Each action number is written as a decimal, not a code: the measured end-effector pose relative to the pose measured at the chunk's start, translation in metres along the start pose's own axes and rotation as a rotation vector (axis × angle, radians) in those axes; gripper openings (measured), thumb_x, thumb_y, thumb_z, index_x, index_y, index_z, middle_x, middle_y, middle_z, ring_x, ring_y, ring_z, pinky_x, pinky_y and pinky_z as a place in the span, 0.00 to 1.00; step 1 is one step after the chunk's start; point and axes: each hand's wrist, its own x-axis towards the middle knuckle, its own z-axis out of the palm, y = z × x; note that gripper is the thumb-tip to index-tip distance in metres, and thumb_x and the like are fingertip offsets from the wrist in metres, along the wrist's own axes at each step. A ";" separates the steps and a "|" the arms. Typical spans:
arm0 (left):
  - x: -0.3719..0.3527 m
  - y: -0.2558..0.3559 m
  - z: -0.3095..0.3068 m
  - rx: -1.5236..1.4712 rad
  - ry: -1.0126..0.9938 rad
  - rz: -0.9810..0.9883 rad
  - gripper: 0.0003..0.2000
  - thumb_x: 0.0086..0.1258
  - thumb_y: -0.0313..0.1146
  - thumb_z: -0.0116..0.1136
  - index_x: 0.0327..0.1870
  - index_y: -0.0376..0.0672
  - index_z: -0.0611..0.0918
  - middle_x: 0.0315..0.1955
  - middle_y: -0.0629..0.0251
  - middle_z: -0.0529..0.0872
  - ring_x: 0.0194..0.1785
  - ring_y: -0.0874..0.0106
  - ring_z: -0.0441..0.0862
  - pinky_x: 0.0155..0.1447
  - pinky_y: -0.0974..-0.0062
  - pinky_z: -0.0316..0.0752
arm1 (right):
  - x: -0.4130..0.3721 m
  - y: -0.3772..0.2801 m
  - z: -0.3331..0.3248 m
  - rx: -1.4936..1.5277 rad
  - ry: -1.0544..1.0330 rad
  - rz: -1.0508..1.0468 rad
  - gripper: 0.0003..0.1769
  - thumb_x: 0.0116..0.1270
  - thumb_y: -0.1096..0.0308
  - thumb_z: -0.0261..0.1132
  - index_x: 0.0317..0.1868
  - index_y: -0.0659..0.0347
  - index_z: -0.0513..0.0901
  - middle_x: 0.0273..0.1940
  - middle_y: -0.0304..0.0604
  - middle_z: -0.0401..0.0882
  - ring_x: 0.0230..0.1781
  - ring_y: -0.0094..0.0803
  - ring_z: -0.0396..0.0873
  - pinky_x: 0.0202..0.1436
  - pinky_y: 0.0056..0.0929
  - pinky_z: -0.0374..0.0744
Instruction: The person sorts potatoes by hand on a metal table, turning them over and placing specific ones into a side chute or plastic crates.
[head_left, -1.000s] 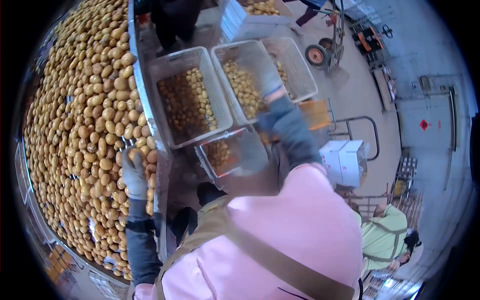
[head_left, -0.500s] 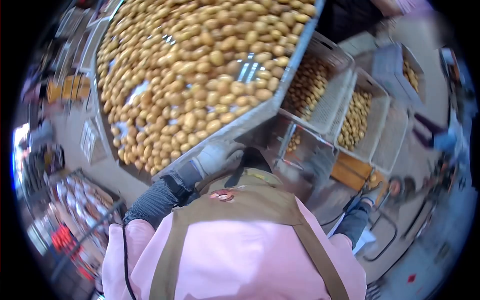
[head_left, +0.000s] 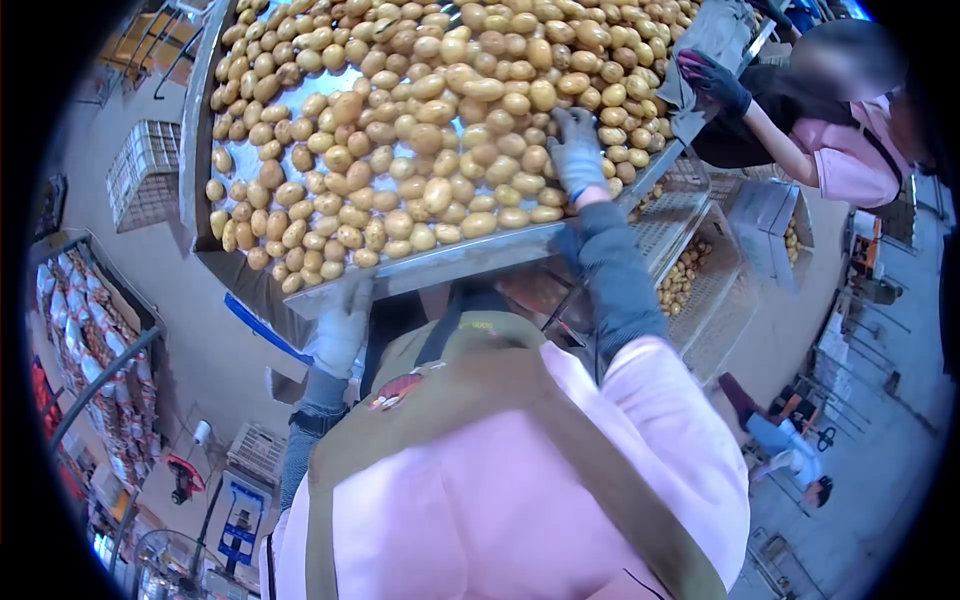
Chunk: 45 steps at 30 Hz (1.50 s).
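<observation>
A big metal sorting table point(head_left: 440, 262) holds a dense heap of yellow-brown round fruit point(head_left: 420, 140). My right hand point(head_left: 578, 150), in a grey glove, lies flat on the fruit near the table's right edge, fingers spread over a few pieces, with no piece clearly gripped. My left hand point(head_left: 342, 328), in a pale glove, is down at the table's near rim with its fingers curled up onto the metal edge. My pink top and tan apron fill the lower middle of the view.
A co-worker in a pink top stands at the upper right, a dark-gloved hand point(head_left: 712, 82) on a grey cloth point(head_left: 705, 45) at the table's corner. White plastic crates point(head_left: 700, 262) with fruit sit below the table's right side. Stacked goods line the left wall.
The view has swung left over the table. My right hand has come up from the crates onto the fruit heap. My left hand stays at the near rim.
</observation>
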 end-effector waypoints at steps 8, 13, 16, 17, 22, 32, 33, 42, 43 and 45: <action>0.019 -0.006 -0.048 -0.351 0.011 -0.136 0.16 0.84 0.37 0.50 0.60 0.34 0.82 0.50 0.59 0.87 0.52 0.72 0.83 0.59 0.75 0.78 | -0.017 -0.097 -0.034 0.322 0.248 0.418 0.16 0.63 0.60 0.71 0.48 0.55 0.80 0.46 0.51 0.83 0.47 0.55 0.82 0.53 0.47 0.81; 0.034 -0.013 -0.063 -0.475 0.025 -0.111 0.15 0.84 0.34 0.51 0.59 0.35 0.83 0.45 0.64 0.87 0.46 0.76 0.83 0.54 0.78 0.78 | -0.163 -0.081 -0.078 0.079 0.078 0.391 0.20 0.62 0.58 0.72 0.51 0.58 0.83 0.46 0.52 0.84 0.44 0.53 0.84 0.49 0.46 0.82; 0.036 -0.026 -0.062 -0.390 0.066 -0.084 0.15 0.84 0.35 0.53 0.59 0.35 0.84 0.46 0.63 0.88 0.48 0.77 0.83 0.55 0.77 0.78 | -0.220 0.052 -0.109 -0.188 0.266 0.722 0.30 0.65 0.57 0.69 0.62 0.65 0.80 0.61 0.58 0.81 0.65 0.53 0.77 0.71 0.46 0.72; 0.031 -0.034 -0.060 -0.391 0.054 -0.100 0.15 0.84 0.35 0.53 0.59 0.35 0.84 0.46 0.63 0.88 0.48 0.77 0.83 0.56 0.77 0.78 | -0.230 0.090 -0.111 -0.405 0.257 0.827 0.29 0.65 0.56 0.69 0.62 0.66 0.81 0.63 0.59 0.81 0.68 0.53 0.75 0.74 0.47 0.69; 0.022 -0.024 -0.042 -0.213 -0.033 -0.089 0.15 0.83 0.33 0.52 0.60 0.33 0.83 0.48 0.62 0.88 0.50 0.76 0.83 0.59 0.76 0.77 | -0.138 0.152 -0.108 -0.219 0.281 0.410 0.28 0.66 0.54 0.69 0.62 0.61 0.83 0.63 0.51 0.82 0.71 0.50 0.73 0.77 0.44 0.66; 0.015 0.002 -0.018 0.016 -0.058 0.034 0.12 0.81 0.31 0.54 0.56 0.37 0.85 0.43 0.56 0.88 0.47 0.66 0.85 0.55 0.69 0.78 | 0.024 0.150 -0.080 -0.598 -0.238 0.445 0.32 0.65 0.49 0.67 0.66 0.56 0.79 0.75 0.52 0.65 0.77 0.55 0.60 0.78 0.54 0.62; 0.014 0.002 -0.016 0.026 -0.070 0.023 0.12 0.81 0.31 0.53 0.56 0.37 0.85 0.44 0.56 0.88 0.47 0.66 0.85 0.56 0.69 0.78 | 0.018 0.148 -0.080 -0.499 -0.154 0.418 0.32 0.63 0.50 0.69 0.65 0.56 0.80 0.77 0.51 0.64 0.79 0.55 0.57 0.79 0.54 0.59; 0.059 0.077 0.021 -0.202 -0.126 0.108 0.12 0.79 0.29 0.55 0.55 0.35 0.85 0.47 0.57 0.88 0.51 0.67 0.86 0.57 0.72 0.78 | -0.039 -0.005 -0.097 0.141 0.446 -0.142 0.36 0.49 0.51 0.84 0.55 0.54 0.79 0.73 0.48 0.67 0.76 0.53 0.60 0.79 0.53 0.60; 0.072 0.089 0.030 -0.275 -0.135 0.177 0.12 0.78 0.29 0.56 0.57 0.36 0.84 0.48 0.57 0.89 0.51 0.67 0.86 0.57 0.72 0.78 | -0.043 -0.025 -0.101 0.187 0.459 -0.161 0.36 0.50 0.51 0.84 0.56 0.54 0.78 0.72 0.47 0.67 0.76 0.52 0.61 0.78 0.52 0.61; 0.092 0.119 0.046 -0.359 -0.176 0.273 0.16 0.78 0.29 0.56 0.64 0.38 0.80 0.50 0.55 0.88 0.54 0.67 0.85 0.60 0.71 0.79 | -0.053 -0.058 -0.105 0.197 0.430 -0.194 0.38 0.50 0.55 0.84 0.59 0.56 0.76 0.71 0.48 0.69 0.74 0.53 0.65 0.76 0.53 0.64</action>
